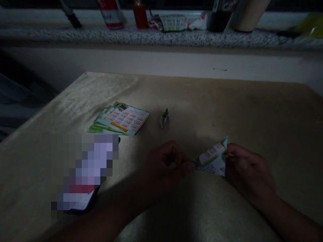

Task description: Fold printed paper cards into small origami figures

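Between my two hands is a printed sheet of paper [212, 159], folded into a pointed, roughly triangular shape. The fingertips of my left hand [171, 161] pinch its narrow left tip. My right hand [248, 168] grips the wider right end, with the fingers curled at its edge. Beyond my left hand, a small folded paper piece [164, 118] stands on the table. To its left lies a fanned stack of printed leaflets [123, 118] with rows of small panels and green edges.
A phone [91, 171] with a lit, pixelated screen rests on the table [264, 111] left of my left forearm. Behind the table, a speckled stone ledge [141, 37] holds a red-and-white can [111, 15], a red bottle [140, 15], a dark bottle [219, 16] and crumpled wrappers [174, 23].
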`<state>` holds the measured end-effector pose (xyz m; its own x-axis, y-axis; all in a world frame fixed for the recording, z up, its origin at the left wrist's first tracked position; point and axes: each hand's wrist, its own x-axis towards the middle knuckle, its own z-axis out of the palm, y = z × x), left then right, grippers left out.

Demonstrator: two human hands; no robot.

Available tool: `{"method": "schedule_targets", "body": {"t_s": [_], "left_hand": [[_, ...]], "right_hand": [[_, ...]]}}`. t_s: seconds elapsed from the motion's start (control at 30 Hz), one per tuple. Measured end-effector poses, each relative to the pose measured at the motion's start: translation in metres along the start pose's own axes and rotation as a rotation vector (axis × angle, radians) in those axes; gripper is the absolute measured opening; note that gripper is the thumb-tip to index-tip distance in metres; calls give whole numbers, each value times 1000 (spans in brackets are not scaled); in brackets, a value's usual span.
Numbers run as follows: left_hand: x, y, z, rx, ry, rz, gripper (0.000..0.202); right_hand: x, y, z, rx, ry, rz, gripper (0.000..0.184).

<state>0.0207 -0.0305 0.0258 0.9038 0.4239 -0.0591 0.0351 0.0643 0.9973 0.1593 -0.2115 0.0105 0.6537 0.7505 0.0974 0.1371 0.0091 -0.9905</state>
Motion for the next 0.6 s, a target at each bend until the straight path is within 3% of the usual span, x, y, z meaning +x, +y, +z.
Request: {"method": "schedule_targets", "body": {"t_s": [0.17,0.33,0.5,0.6], "left_hand": [[-5,-7,5,36,78,58,30],[-9,-17,15,209,166,192,21],[-11,-14,17,377,90,358,17],[-11,-9,16,373,23,323,9]], "right_hand": [[3,-8,16,6,-142,-3,2],[4,-10,30,-76,-33,-108,13],[4,-10,34,6,23,-53,10],[3,-11,33,34,8,23,6]]}}
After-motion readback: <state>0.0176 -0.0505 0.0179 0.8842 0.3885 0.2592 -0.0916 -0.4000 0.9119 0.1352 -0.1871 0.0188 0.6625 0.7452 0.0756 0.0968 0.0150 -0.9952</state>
